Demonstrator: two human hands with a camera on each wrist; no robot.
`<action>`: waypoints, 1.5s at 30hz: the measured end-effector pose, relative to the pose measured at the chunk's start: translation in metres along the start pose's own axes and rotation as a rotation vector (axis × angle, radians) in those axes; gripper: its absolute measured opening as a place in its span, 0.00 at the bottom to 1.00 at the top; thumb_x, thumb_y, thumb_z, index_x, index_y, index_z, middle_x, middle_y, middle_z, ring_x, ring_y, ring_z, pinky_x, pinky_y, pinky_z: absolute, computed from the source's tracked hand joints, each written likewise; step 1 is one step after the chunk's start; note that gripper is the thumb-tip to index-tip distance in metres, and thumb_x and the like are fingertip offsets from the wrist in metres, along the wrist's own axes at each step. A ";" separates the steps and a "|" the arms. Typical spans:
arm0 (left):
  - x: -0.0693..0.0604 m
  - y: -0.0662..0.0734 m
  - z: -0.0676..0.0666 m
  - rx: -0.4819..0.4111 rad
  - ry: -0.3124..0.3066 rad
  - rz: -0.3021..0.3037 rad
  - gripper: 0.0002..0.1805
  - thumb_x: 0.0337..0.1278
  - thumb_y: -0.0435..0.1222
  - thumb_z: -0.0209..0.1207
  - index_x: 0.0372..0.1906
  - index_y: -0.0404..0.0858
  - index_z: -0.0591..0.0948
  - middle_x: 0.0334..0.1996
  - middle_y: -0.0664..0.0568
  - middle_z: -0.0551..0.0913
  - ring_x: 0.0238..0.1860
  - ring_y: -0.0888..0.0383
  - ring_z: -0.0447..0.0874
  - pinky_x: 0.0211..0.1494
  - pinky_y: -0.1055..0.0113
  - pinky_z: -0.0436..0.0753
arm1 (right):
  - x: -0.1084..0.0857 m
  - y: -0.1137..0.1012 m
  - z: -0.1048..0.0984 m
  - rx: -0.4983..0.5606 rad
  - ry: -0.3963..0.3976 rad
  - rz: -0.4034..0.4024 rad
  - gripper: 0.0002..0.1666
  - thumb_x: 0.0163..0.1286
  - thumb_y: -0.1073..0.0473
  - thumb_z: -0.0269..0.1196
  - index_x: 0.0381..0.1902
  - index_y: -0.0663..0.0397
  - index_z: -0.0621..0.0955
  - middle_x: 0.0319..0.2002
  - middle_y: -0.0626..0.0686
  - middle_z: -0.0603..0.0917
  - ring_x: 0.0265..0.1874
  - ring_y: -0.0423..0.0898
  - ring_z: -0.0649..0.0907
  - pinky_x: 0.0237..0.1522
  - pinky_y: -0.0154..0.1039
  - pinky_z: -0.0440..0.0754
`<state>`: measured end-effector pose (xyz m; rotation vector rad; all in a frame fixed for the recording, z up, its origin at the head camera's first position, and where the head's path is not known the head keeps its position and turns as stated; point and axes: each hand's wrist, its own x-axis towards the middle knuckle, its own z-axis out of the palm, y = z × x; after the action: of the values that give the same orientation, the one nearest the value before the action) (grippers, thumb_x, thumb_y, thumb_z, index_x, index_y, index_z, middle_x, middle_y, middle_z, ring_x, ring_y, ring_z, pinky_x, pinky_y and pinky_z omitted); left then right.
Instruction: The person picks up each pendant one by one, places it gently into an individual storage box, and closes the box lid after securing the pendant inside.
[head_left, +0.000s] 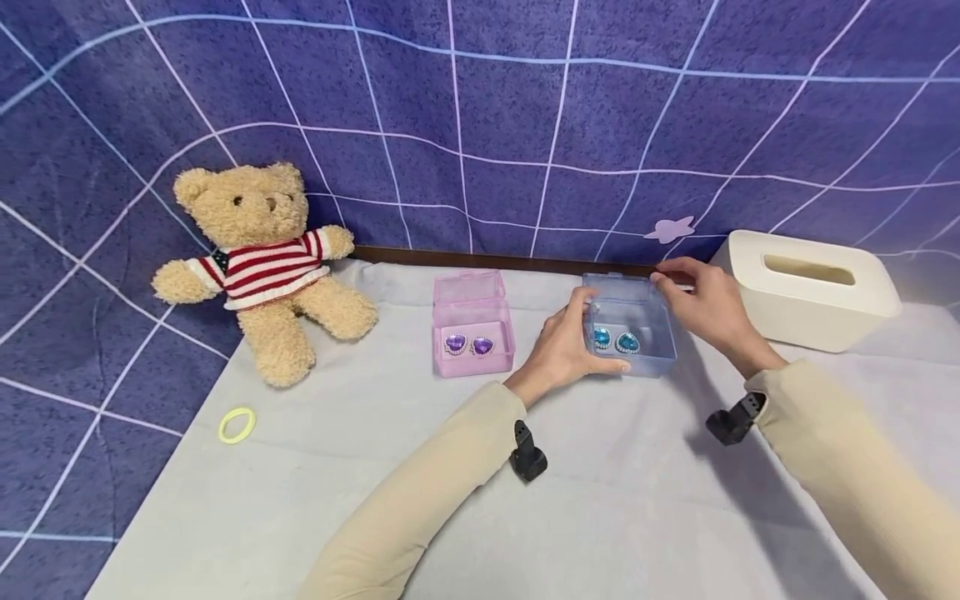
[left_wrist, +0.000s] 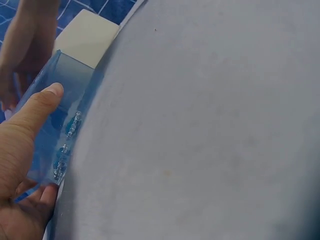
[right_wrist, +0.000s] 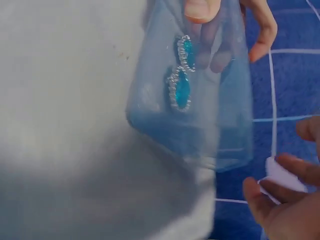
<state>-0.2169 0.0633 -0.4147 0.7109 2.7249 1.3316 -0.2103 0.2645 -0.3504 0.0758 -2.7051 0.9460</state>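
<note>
Left hand (head_left: 558, 348) gripping a translucent blue hinged box (head_left: 651, 340), two teal gems (head_left: 627, 342) inside.
From here, the box sits right of the pink hinged box (head_left: 480, 364); the right hand (head_left: 711, 305), fingers loosely spread, is beside its lid, holding nothing.

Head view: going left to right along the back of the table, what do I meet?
Teddy bear, pink box, blue box, tissue box.

R fingers (right_wrist: 305, 168) pt. cut off, R-wrist view edge; blue box (right_wrist: 155, 115) ditto.
</note>
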 end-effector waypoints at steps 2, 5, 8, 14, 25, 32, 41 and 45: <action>0.000 0.000 0.000 -0.001 0.006 -0.013 0.57 0.24 0.50 0.81 0.66 0.48 0.60 0.55 0.50 0.79 0.52 0.55 0.80 0.55 0.63 0.80 | 0.004 0.004 0.007 0.093 -0.032 0.118 0.26 0.73 0.48 0.53 0.54 0.64 0.79 0.48 0.64 0.84 0.41 0.49 0.83 0.37 0.26 0.73; 0.001 0.000 0.000 -0.005 0.011 -0.029 0.56 0.24 0.50 0.81 0.63 0.46 0.61 0.52 0.50 0.80 0.50 0.55 0.80 0.54 0.64 0.80 | 0.009 0.009 0.018 0.342 -0.090 0.269 0.30 0.74 0.47 0.50 0.58 0.69 0.75 0.44 0.60 0.81 0.34 0.38 0.80 0.35 0.27 0.77; 0.000 0.000 0.000 -0.001 0.011 -0.038 0.52 0.24 0.50 0.81 0.60 0.45 0.63 0.47 0.51 0.81 0.47 0.57 0.80 0.52 0.65 0.80 | 0.013 0.012 0.025 0.697 -0.135 0.400 0.24 0.75 0.51 0.49 0.54 0.68 0.73 0.37 0.49 0.80 0.28 0.34 0.83 0.31 0.28 0.83; 0.000 0.000 0.001 0.010 0.000 -0.026 0.50 0.25 0.51 0.81 0.58 0.46 0.65 0.44 0.54 0.81 0.44 0.59 0.79 0.49 0.67 0.80 | 0.020 0.017 0.023 1.153 -0.170 0.550 0.11 0.76 0.57 0.48 0.48 0.58 0.66 0.24 0.48 0.86 0.25 0.40 0.87 0.27 0.31 0.85; 0.001 0.001 0.001 0.020 0.004 -0.023 0.51 0.23 0.52 0.81 0.59 0.45 0.66 0.44 0.54 0.81 0.44 0.60 0.79 0.49 0.68 0.80 | 0.015 -0.001 -0.003 1.105 -0.191 0.443 0.24 0.74 0.39 0.48 0.51 0.52 0.72 0.34 0.45 0.87 0.36 0.39 0.87 0.38 0.35 0.84; 0.001 0.000 0.001 0.023 0.000 -0.031 0.51 0.23 0.53 0.81 0.60 0.46 0.67 0.46 0.53 0.81 0.44 0.59 0.79 0.50 0.67 0.80 | -0.001 0.001 -0.007 1.033 -0.227 0.287 0.22 0.73 0.44 0.54 0.43 0.57 0.80 0.38 0.47 0.87 0.42 0.38 0.85 0.43 0.31 0.84; 0.001 0.000 0.000 0.022 -0.004 -0.025 0.50 0.24 0.51 0.81 0.59 0.46 0.67 0.48 0.53 0.81 0.46 0.59 0.79 0.51 0.66 0.80 | -0.024 0.023 -0.013 1.074 -0.442 0.158 0.12 0.73 0.65 0.55 0.50 0.54 0.82 0.49 0.44 0.83 0.45 0.34 0.81 0.47 0.24 0.79; 0.001 0.001 0.002 0.019 -0.003 -0.026 0.50 0.24 0.51 0.81 0.59 0.47 0.67 0.48 0.54 0.81 0.46 0.59 0.79 0.52 0.67 0.80 | -0.034 0.033 -0.009 0.911 -0.464 0.097 0.19 0.69 0.70 0.58 0.58 0.60 0.76 0.60 0.45 0.74 0.53 0.32 0.75 0.52 0.21 0.73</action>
<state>-0.2171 0.0651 -0.4152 0.6764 2.7380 1.3002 -0.1795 0.2946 -0.3726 0.3789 -2.3877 2.3499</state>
